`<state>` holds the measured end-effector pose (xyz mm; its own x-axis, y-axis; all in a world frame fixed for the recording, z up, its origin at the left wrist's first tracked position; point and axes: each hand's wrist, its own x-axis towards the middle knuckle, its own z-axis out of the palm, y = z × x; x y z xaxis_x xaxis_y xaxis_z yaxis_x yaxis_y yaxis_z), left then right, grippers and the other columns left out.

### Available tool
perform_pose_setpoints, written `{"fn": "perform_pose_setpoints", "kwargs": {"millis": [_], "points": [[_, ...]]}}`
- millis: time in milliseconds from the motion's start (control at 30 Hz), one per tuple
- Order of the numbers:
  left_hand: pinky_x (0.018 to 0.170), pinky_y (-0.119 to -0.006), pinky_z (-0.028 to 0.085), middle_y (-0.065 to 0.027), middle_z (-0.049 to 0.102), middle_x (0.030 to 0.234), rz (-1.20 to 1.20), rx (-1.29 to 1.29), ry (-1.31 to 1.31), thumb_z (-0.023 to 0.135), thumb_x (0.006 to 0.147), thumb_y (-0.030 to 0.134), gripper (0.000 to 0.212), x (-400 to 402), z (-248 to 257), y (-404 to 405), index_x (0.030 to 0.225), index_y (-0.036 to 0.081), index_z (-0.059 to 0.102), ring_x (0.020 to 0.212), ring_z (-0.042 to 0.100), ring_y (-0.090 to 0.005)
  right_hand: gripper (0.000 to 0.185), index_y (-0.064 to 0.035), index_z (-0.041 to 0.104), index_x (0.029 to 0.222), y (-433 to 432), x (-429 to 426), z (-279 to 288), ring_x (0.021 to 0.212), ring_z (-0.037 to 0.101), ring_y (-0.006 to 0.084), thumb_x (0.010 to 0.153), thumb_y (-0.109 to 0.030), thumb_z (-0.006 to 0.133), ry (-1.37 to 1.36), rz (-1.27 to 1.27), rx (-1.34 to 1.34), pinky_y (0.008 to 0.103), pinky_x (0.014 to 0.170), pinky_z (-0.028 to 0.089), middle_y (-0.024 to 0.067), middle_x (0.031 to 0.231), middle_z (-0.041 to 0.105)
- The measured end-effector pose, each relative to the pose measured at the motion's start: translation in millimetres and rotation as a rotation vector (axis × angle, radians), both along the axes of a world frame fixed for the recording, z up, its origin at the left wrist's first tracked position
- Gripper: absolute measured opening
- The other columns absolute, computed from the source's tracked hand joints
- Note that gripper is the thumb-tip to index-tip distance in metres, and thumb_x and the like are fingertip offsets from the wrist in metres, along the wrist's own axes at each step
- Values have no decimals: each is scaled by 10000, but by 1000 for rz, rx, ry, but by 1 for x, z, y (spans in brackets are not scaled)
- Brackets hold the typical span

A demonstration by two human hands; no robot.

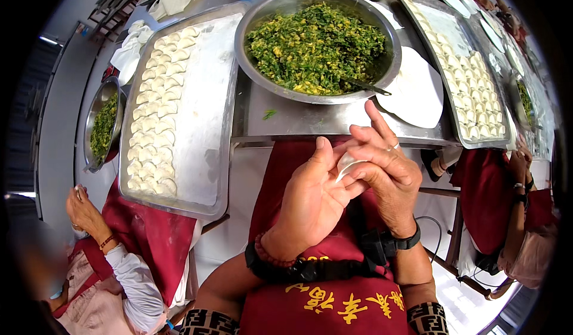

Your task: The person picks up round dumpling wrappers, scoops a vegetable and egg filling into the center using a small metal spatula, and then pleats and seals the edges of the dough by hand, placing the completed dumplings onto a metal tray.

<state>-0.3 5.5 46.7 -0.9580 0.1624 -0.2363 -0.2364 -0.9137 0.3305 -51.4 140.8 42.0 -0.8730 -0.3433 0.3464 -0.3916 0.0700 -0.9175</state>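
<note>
A folded dumpling (348,165) of pale dough sits between my two hands, above my lap at the table's front edge. My left hand (313,196) is palm up, its fingers supporting the dumpling from beneath. The thumb and index finger of my right hand (387,167) pinch the dough from the other side. Just beyond my hands stands a large steel bowl (244,62) of chopped green and yellow filling (315,48). A dark-handled utensil (365,85) rests in the filling, its handle over the rim. Whatever lies inside the dumpling is hidden.
On the left, a metal tray (201,156) carries rows of dumplings (156,111); another dumpling tray (485,145) is at right. White round wrappers or a plate (416,93) lie beside the bowl. Co-workers' hands (85,209) are near at left; another person (519,200) sits at right.
</note>
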Motion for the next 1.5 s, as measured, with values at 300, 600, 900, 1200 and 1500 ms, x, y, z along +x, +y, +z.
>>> {"fn": "perform_pose_setpoints", "kwargs": {"millis": [300,600,900,1200,1500], "points": [[1003,-371,428,-67,581,1228,7,38,33,367,1052,386,474,0,-14,6,1293,5,512,1133,539,-159,254,-85,756,994,4,-2,1,1385,402,328,753,-163,763,49,9,55,435,1091,308,105,1181,689],[1013,-365,424,-87,570,1253,56,121,5,357,1052,389,488,0,-11,12,1304,-9,484,1152,539,-184,211,-119,767,921,3,-3,-14,1399,368,361,730,-210,770,198,-7,19,447,1077,358,63,1206,681],[1018,-351,416,-91,571,1269,64,312,112,355,1050,393,483,-1,-17,13,1311,11,493,1176,529,-198,294,-138,743,1064,-4,0,-8,1396,370,381,782,-223,743,259,-111,-15,445,1059,334,84,1244,661],[1053,-367,406,-104,591,1285,60,430,174,349,1050,391,474,0,-27,16,1281,31,554,1202,533,-224,292,-88,749,1026,-5,7,-4,1396,361,385,752,-189,758,151,-183,-53,455,1098,346,115,1283,632],[1116,-405,351,-169,552,1354,139,392,114,318,1058,368,484,0,-24,25,1268,17,576,1306,474,-286,243,-74,758,966,1,9,-18,1399,357,376,725,-38,766,111,-142,-160,432,1087,379,136,1297,619]]}}
